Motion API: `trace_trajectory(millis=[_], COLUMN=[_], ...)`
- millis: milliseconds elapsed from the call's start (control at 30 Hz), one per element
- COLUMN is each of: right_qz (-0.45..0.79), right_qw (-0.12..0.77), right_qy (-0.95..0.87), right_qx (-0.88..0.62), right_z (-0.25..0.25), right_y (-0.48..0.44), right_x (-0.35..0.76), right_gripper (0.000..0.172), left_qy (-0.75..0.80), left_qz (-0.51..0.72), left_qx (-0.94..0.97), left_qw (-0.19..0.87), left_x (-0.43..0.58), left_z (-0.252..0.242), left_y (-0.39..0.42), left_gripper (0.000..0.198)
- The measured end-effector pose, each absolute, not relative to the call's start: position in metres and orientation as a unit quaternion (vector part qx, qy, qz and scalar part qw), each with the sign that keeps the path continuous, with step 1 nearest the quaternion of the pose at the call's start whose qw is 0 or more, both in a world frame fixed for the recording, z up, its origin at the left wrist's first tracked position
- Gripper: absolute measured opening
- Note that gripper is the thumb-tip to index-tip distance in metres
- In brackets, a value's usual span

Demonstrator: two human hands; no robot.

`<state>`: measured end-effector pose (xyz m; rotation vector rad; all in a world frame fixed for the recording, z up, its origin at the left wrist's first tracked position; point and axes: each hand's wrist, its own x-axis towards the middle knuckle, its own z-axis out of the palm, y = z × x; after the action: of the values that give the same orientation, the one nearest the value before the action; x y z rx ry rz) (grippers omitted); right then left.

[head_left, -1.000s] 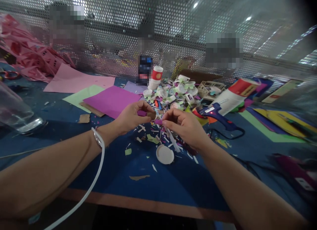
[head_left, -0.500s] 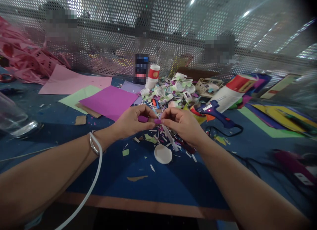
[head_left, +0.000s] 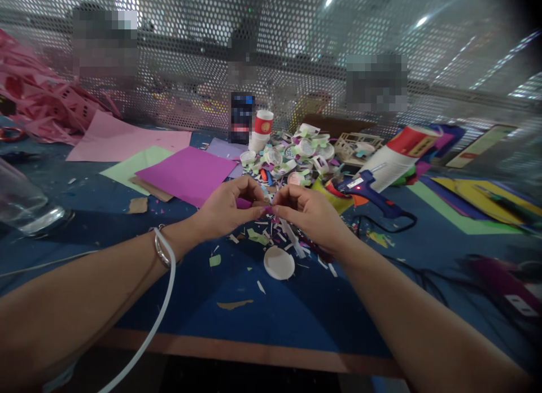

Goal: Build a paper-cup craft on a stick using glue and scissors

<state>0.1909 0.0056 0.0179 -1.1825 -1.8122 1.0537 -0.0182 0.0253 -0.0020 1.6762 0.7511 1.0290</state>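
Note:
Between both hands, above the paper scraps, is a small purple paper strip (head_left: 268, 210). My left hand (head_left: 231, 205) pinches its left end between thumb and fingers. From the other side my right hand (head_left: 305, 209) pinches it too, the fingertips of both hands almost meeting. Most of the strip is hidden by the fingers. Under the hands lie cut scraps in white, green and purple, and a white strip (head_left: 293, 238) slants below the right hand. A white paper disc (head_left: 279, 263) lies on the table just nearer to me.
Purple paper (head_left: 186, 173), green paper (head_left: 139, 167) and pink paper (head_left: 127, 139) lie at left, beyond a clear glass (head_left: 29, 201). A heap of small paper pieces (head_left: 305, 150) is behind. A glue gun (head_left: 372, 192) with its cord and stacked paper cups (head_left: 396, 156) stand right.
The fingertips have drawn slightly closer together, and less of the purple strip shows between them. Both arms stay nearly in place.

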Motion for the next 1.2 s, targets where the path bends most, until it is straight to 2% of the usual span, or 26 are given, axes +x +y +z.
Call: trace_trajectory(millis=[167,833,933,1100,1200], right_qz=[0.409,0.401,0.336,0.076,0.005], right_qw=[0.352,0.366,0.376,0.355,0.338], right_qy=[-0.707,-0.712,-0.735,-0.840,-0.869], right_qx=[-0.457,-0.444,-0.454,-0.404,-0.362], right_z=[0.0163,0.0162,0.0178,0.0178,0.0150], right_y=[0.0050,0.0069,0.0067,0.0064,0.0069], right_x=[0.1907,0.1942,0.1963,0.1975,0.1971], right_gripper=[0.014,0.013,0.015,0.013,0.008], left_qy=[0.311,0.325,0.328,0.335,0.334], left_qz=[0.439,0.441,0.440,0.430,0.413], left_qx=[0.693,0.582,0.533,0.449,0.413], left_qw=[0.480,0.601,0.644,0.709,0.740], left_x=[-0.0169,-0.0137,-0.0156,-0.0172,-0.0165], left_z=[-0.0041,-0.0051,-0.0059,-0.0019,0.0015], left_y=[0.0263,0.0253,0.0282,0.0297,0.0287], left_gripper=[0.024,0.032,0.030,0.025,0.020])
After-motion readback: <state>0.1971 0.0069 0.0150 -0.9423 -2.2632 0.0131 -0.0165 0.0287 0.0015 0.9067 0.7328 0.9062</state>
